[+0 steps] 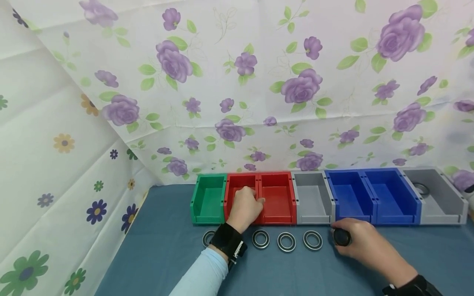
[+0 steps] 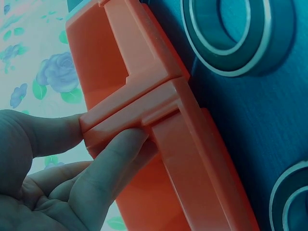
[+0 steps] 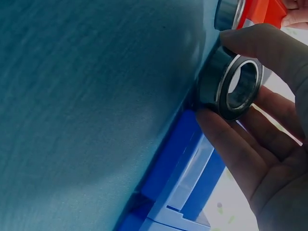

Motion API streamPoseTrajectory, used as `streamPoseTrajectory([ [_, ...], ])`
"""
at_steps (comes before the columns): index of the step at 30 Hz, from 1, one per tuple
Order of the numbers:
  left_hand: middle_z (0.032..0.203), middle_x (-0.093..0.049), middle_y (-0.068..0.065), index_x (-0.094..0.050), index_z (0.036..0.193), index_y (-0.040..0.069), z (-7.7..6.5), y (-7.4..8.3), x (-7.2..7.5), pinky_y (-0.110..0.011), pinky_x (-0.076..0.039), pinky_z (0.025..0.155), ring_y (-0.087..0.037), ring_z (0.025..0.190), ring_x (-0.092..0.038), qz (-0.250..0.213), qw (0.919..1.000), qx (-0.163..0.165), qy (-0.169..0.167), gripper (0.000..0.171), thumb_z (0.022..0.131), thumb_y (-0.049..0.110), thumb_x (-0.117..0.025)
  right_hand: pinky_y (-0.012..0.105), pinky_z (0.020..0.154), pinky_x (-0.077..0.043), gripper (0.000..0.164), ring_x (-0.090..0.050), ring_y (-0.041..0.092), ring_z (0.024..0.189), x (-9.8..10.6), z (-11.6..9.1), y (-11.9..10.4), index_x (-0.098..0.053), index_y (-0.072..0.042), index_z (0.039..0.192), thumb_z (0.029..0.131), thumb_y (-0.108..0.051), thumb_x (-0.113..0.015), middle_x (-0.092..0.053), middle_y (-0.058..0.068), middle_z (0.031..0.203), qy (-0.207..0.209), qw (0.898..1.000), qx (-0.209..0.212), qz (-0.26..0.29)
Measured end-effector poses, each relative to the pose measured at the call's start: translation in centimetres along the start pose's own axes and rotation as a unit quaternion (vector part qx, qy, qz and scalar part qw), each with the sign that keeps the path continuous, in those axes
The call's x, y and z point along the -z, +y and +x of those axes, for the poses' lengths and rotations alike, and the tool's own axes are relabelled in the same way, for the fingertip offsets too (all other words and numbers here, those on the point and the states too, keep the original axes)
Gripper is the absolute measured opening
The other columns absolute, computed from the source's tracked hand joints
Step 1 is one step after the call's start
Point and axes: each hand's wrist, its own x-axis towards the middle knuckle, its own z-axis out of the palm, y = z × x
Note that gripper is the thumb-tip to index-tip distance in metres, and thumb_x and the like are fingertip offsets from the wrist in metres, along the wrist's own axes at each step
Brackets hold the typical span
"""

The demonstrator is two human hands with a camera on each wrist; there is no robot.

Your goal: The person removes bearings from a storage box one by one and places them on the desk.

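Observation:
My left hand (image 1: 244,208) pinches the adjoining walls of two red bins, the left red bin (image 1: 237,183) and the right red bin (image 1: 277,205). In the left wrist view, thumb and forefinger straddle the seam between the red walls (image 2: 130,108). Between the thumb and fingers of my right hand (image 1: 362,242) is a ball bearing (image 3: 210,84), gripped by its outer rim and tilted, just in front of the left blue bin (image 1: 349,197). Other bearings lie in a row on the cloth, among them one bearing (image 1: 286,242) in front of the right red bin.
A green bin (image 1: 209,203) stands at the row's left end. A grey bin (image 1: 314,201) sits mid-row, and the far-right grey bin (image 1: 444,201) contains a ring (image 1: 426,190). Blue cloth (image 1: 155,246) covers the table; a flowered sheet (image 1: 259,98) hangs behind.

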Motion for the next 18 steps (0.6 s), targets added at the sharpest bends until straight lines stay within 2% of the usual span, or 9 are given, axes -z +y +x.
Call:
streamPoseTrajectory([
  [12,0.069,-0.060,0.004,-0.067,0.098,0.005,0.09,0.03,-0.03,-0.023,-0.050,0.056,-0.007,0.057,-0.054,-0.002,1.0000,-0.001,0.000,0.028,0.083,0.028,-0.070,0.041,0.080,-0.048,0.054,-0.058,0.019,0.095,-0.72,0.06,0.41,-0.066,-0.013,0.106,0.058,-0.029,-0.084,-0.062,0.000,0.102,-0.060,0.998,-0.030,0.005],
  [18,0.064,-0.057,0.006,-0.067,0.096,0.006,-0.05,-0.01,-0.07,-0.022,-0.049,0.054,-0.008,0.055,-0.054,0.000,1.0000,0.002,-0.002,0.025,0.083,0.027,-0.070,0.044,0.082,-0.047,0.055,-0.057,0.020,0.097,-0.77,0.13,0.24,-0.066,-0.014,0.107,0.059,-0.031,-0.084,-0.062,0.001,0.103,-0.074,0.996,-0.044,0.006],
])
